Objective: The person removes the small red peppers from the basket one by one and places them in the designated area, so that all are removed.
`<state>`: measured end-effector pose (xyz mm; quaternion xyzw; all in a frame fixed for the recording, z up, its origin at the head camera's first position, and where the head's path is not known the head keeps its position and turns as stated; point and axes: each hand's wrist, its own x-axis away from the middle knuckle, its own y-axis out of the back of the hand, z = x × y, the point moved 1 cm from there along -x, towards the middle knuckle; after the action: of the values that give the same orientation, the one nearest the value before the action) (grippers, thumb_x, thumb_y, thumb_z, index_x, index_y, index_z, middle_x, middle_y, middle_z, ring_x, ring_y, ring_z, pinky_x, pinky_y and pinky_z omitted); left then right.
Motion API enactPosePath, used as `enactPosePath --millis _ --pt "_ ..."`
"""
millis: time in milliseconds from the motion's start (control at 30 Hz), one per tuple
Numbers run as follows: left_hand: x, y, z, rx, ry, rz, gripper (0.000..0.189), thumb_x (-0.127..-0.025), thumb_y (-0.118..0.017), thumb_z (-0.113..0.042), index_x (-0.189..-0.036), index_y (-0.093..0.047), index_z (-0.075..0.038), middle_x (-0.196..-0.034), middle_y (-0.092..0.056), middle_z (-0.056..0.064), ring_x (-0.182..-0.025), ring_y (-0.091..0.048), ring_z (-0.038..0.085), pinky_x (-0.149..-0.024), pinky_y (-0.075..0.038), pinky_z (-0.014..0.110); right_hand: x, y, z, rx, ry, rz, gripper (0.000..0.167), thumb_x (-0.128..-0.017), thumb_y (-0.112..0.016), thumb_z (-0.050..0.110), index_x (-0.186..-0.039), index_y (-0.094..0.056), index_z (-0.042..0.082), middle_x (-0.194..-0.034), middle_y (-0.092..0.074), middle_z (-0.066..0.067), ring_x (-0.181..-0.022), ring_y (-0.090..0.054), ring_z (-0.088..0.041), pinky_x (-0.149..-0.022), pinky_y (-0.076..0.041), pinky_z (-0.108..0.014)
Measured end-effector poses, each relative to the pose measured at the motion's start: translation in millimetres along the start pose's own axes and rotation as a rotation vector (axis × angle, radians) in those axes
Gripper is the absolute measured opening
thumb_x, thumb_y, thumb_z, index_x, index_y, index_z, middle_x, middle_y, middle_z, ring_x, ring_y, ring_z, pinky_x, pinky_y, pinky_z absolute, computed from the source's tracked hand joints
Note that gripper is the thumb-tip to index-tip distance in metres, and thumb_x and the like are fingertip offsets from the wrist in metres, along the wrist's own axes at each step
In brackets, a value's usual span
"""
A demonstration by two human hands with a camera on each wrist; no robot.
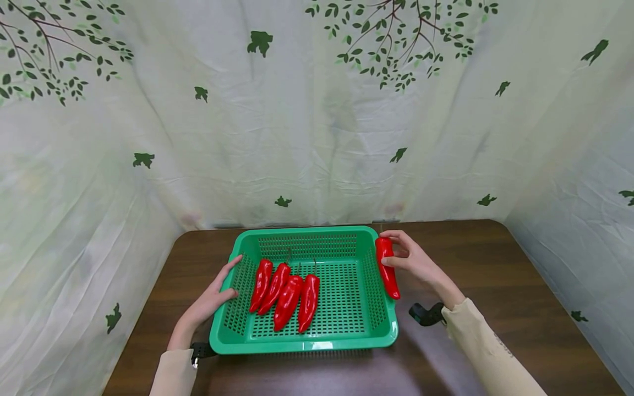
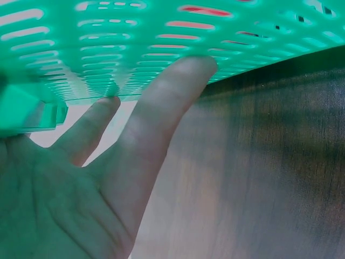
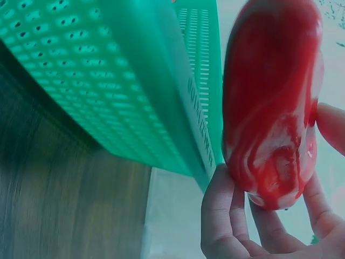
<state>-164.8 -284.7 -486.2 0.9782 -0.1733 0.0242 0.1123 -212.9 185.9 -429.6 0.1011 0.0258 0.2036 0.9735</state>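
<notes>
A long, glossy red pepper (image 1: 384, 267) is pinched in my right hand (image 1: 411, 256), with the thumb on one side and fingers on the other. It overlaps the right rim of a green slotted basket (image 1: 307, 346) in the head view. The right wrist view shows the same pepper (image 3: 275, 97) close up beside the basket's outer wall. At the basket's left side, my left hand (image 1: 210, 300) has its thumb and a finger spread by the rim. The left wrist view shows that thumb (image 2: 167, 102) straight against the slotted wall. Several red peppers (image 1: 287, 302) lie side by side in the basket's left half.
The basket stands on a dark brown wooden table (image 1: 475, 264). A pale curtain (image 1: 317, 137) with printed leaves and branches hangs behind and around it. Black wrist devices (image 1: 427, 314) are worn on both arms.
</notes>
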Motion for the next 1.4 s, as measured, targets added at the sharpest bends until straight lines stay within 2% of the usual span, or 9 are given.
enactPosePath --millis 167,433,833,1000,1233,1400 --pt "-0.5 0.1 0.8 -0.008 -0.004 -0.001 0.074 -0.089 -0.043 0.001 -0.154 -0.013 -0.021 -0.152 -0.01 0.023 -0.122 -0.036 0.055 -0.076 -0.055 0.044 1.3 4.7 -3.3 0.005 0.003 -0.009 0.056 -0.087 -0.062 0.006 -0.136 -0.036 0.002 -0.137 -0.037 -0.024 -0.108 -0.05 -0.039 -0.082 -0.051 -0.049" --pt "-0.8 0.5 0.9 -0.008 -0.012 0.001 0.075 -0.089 -0.043 0.002 -0.154 -0.012 -0.021 -0.152 -0.01 0.023 -0.123 -0.034 0.055 -0.076 -0.055 0.043 3.2 11.6 -9.8 -0.005 -0.003 -0.018 0.053 -0.089 -0.06 0.004 -0.135 -0.035 0.0 -0.137 -0.036 -0.025 -0.108 -0.05 -0.039 -0.081 -0.052 -0.045" --pt "-0.7 0.5 1.3 -0.005 -0.011 -0.001 0.075 -0.089 -0.043 0.002 -0.154 -0.013 -0.021 -0.152 -0.009 0.023 -0.124 -0.033 0.055 -0.077 -0.055 0.043 7.5 19.5 -20.5 -0.051 -0.009 -0.042 0.051 -0.089 -0.057 0.002 -0.134 -0.034 -0.002 -0.136 -0.036 -0.027 -0.107 -0.049 -0.039 -0.082 -0.051 -0.048" --pt "-0.4 0.5 1.7 -0.008 -0.012 0.0 0.074 -0.089 -0.043 0.002 -0.153 -0.013 -0.021 -0.152 -0.01 0.023 -0.124 -0.034 0.055 -0.077 -0.055 0.043 9.3 22.8 -25.5 -0.04 -0.009 -0.05 0.051 -0.089 -0.057 0.002 -0.134 -0.034 -0.003 -0.135 -0.036 -0.028 -0.109 -0.048 -0.041 -0.082 -0.051 -0.044" --pt "-0.7 0.6 2.7 -0.005 -0.011 0.001 0.075 -0.089 -0.043 0.001 -0.154 -0.013 -0.022 -0.152 -0.009 0.022 -0.124 -0.034 0.055 -0.077 -0.054 0.043 11.2 27.4 -33.6 -0.007 -0.018 -0.078 0.054 -0.087 -0.058 0.001 -0.135 -0.034 -0.003 -0.136 -0.036 -0.028 -0.111 -0.048 -0.044 -0.083 -0.05 -0.049" --pt "-0.9 0.7 2.4 -0.009 -0.014 0.002 0.075 -0.09 -0.043 0.001 -0.154 -0.013 -0.022 -0.153 -0.009 0.021 -0.125 -0.033 0.054 -0.078 -0.054 0.042 13.2 30.5 -38.9 0.002 -0.022 -0.093 0.055 -0.086 -0.058 0.001 -0.135 -0.034 -0.003 -0.136 -0.036 -0.029 -0.11 -0.048 -0.045 -0.082 -0.051 -0.048"
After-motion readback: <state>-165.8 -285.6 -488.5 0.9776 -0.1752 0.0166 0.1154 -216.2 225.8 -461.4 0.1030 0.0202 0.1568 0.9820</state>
